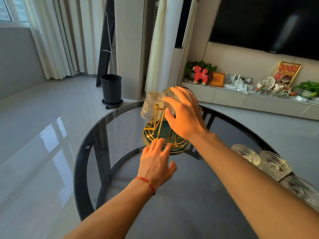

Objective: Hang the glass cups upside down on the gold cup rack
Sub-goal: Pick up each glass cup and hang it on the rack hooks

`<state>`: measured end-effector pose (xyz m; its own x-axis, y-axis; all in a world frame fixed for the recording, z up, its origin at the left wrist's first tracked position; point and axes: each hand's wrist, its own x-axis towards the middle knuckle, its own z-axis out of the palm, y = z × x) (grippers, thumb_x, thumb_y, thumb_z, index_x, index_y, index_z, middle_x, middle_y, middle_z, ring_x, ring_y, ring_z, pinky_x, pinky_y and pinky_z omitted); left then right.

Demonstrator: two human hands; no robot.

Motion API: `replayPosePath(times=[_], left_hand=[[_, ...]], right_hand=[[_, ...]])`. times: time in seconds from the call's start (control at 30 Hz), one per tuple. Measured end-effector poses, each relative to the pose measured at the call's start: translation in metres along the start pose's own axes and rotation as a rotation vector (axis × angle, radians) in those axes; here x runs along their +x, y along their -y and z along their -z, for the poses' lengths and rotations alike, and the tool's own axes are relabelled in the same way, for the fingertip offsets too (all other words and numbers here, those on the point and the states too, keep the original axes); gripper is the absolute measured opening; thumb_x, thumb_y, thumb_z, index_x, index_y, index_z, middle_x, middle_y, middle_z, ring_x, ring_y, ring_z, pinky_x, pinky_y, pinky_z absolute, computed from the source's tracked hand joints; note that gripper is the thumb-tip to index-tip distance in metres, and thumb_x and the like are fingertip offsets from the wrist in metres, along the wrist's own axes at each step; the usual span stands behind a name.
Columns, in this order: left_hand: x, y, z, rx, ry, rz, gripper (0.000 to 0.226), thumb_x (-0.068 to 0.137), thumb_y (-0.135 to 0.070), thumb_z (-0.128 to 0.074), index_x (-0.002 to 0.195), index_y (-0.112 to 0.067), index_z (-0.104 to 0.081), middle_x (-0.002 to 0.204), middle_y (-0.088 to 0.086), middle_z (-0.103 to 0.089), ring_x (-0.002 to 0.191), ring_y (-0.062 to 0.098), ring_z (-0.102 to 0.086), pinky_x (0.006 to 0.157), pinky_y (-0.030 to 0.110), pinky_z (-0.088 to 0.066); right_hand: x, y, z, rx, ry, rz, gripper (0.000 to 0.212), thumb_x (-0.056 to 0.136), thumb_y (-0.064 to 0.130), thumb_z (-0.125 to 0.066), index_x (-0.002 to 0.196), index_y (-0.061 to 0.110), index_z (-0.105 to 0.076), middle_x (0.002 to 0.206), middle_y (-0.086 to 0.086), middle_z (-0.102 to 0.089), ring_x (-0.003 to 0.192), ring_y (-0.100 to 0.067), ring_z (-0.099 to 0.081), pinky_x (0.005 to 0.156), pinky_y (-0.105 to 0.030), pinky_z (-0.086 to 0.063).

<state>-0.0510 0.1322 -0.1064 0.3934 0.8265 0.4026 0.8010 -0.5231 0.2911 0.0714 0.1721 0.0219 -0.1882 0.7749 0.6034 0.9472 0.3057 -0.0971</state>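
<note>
1. Head view: the gold cup rack [156,125] stands upright on the round dark glass table [172,195], on the far side of the table from the person, its wire stem pointing up from a round green base.
2. One ribbed glass cup [151,106] hangs on the left side of the rack, near the top, mouth down and bottom up; its long axis is tilted a little, with the bottom leaning toward the rack stem.
3. The right hand [184,114] is at the top of the rack, just right of the hanging cup, fingers spread and curved. It seems to cover a second cup behind it, but I cannot tell if it grips it.
4. The left hand [156,163] is at the near edge of the rack base, flat and open, fingertips touching the gold rim, holding nothing.
5. Three more glass cups [274,165] stand well to the right of the rack, at the table edge, mouths up.
</note>
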Motion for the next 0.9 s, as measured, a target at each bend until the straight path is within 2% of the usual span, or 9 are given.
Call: replayPosePath(times=[0.17, 0.27, 0.4, 0.57, 0.67, 0.73, 0.8, 0.87, 0.9], left_hand=[[-0.002, -0.042, 0.022, -0.394, -0.089, -0.101, 0.03, 0.093, -0.025, -0.063, 0.12, -0.014, -0.064, 0.115, 0.004, -0.065, 0.106, 0.023, -0.055, 0.089, 0.039, -0.049], [-0.006, -0.068, 0.036, -0.556, -0.035, -0.101, 0.035, 0.089, -0.024, -0.069, 0.123, -0.017, -0.064, 0.119, 0.002, -0.065, 0.111, 0.019, -0.059, 0.097, 0.038, -0.049], [-0.016, -0.091, 0.047, -0.534, 0.069, -0.122, 0.045, 0.086, -0.027, -0.069, 0.129, -0.024, -0.06, 0.128, 0.001, -0.058, 0.118, 0.02, -0.054, 0.103, 0.039, -0.047], [-0.033, -0.101, 0.047, -0.503, 0.127, -0.147, 0.049, 0.087, -0.027, -0.069, 0.134, -0.027, -0.056, 0.135, 0.0, -0.055, 0.123, 0.019, -0.051, 0.105, 0.045, -0.048], [-0.038, -0.108, 0.042, -0.487, 0.166, -0.151, 0.05, 0.087, -0.025, -0.071, 0.134, -0.029, -0.055, 0.136, 0.0, -0.054, 0.126, 0.019, -0.049, 0.106, 0.045, -0.048], [-0.039, -0.11, 0.038, -0.472, 0.189, -0.138, 0.051, 0.087, -0.024, -0.072, 0.134, -0.031, -0.053, 0.137, 0.001, -0.054, 0.126, 0.019, -0.049, 0.105, 0.046, -0.048], [-0.041, -0.116, 0.033, -0.46, 0.215, -0.129, 0.052, 0.088, -0.026, -0.072, 0.135, -0.032, -0.052, 0.139, 0.001, -0.053, 0.126, 0.02, -0.049, 0.105, 0.045, -0.049], [-0.044, -0.119, 0.029, -0.453, 0.232, -0.137, 0.053, 0.088, -0.028, -0.073, 0.136, -0.033, -0.052, 0.14, 0.001, -0.052, 0.127, 0.019, -0.049, 0.105, 0.043, -0.049], [-0.045, -0.12, 0.027, -0.45, 0.237, -0.145, 0.052, 0.088, -0.028, -0.073, 0.135, -0.033, -0.052, 0.14, 0.0, -0.052, 0.127, 0.019, -0.049, 0.105, 0.041, -0.049]], right_hand=[[-0.096, -0.012, 0.027, 0.1, 0.012, -0.142, 0.038, 0.092, 0.021, -0.057, 0.128, 0.019, -0.068, 0.14, -0.005, -0.059, 0.13, -0.025, -0.051, 0.111, -0.043, -0.039], [-0.154, -0.024, 0.047, 0.077, 0.035, -0.221, 0.034, 0.09, 0.019, -0.061, 0.123, 0.018, -0.069, 0.121, -0.004, -0.064, 0.116, -0.026, -0.059, 0.1, -0.043, -0.046], [-0.207, -0.042, 0.076, 0.039, 0.002, -0.336, 0.031, 0.085, 0.017, -0.065, 0.116, 0.014, -0.07, 0.1, -0.004, -0.063, 0.099, -0.029, -0.062, 0.088, -0.046, -0.05], [-0.24, -0.078, 0.109, -0.154, -0.018, -0.617, 0.039, 0.081, 0.027, -0.075, 0.12, 0.019, -0.069, 0.125, -0.008, -0.057, 0.123, -0.033, -0.048, 0.102, -0.051, -0.04], [-0.259, -0.104, 0.117, -0.224, 0.035, -0.843, 0.072, 0.079, 0.037, -0.079, 0.142, 0.015, -0.051, 0.15, -0.02, -0.039, 0.141, -0.041, -0.031, 0.109, -0.059, -0.033], [-0.268, -0.117, 0.116, -0.022, 0.048, -0.999, 0.103, 0.081, 0.038, -0.08, 0.159, 0.009, -0.02, 0.159, -0.025, -0.026, 0.148, -0.041, -0.027, 0.117, -0.054, -0.031], [-0.275, -0.129, 0.116, 0.232, -0.068, -1.097, 0.118, 0.079, 0.032, -0.084, 0.161, 0.009, -0.002, 0.158, -0.022, -0.03, 0.145, -0.037, -0.038, 0.115, -0.04, -0.037], [-0.282, -0.14, 0.116, 0.376, -0.151, -1.177, 0.119, 0.075, 0.032, -0.088, 0.159, 0.014, -0.007, 0.149, -0.018, -0.047, 0.131, -0.032, -0.053, 0.098, -0.031, -0.044], [-0.285, -0.143, 0.117, 0.426, -0.143, -1.219, 0.113, 0.072, 0.037, -0.089, 0.156, 0.014, -0.017, 0.142, -0.015, -0.055, 0.123, -0.029, -0.058, 0.091, -0.03, -0.045]])
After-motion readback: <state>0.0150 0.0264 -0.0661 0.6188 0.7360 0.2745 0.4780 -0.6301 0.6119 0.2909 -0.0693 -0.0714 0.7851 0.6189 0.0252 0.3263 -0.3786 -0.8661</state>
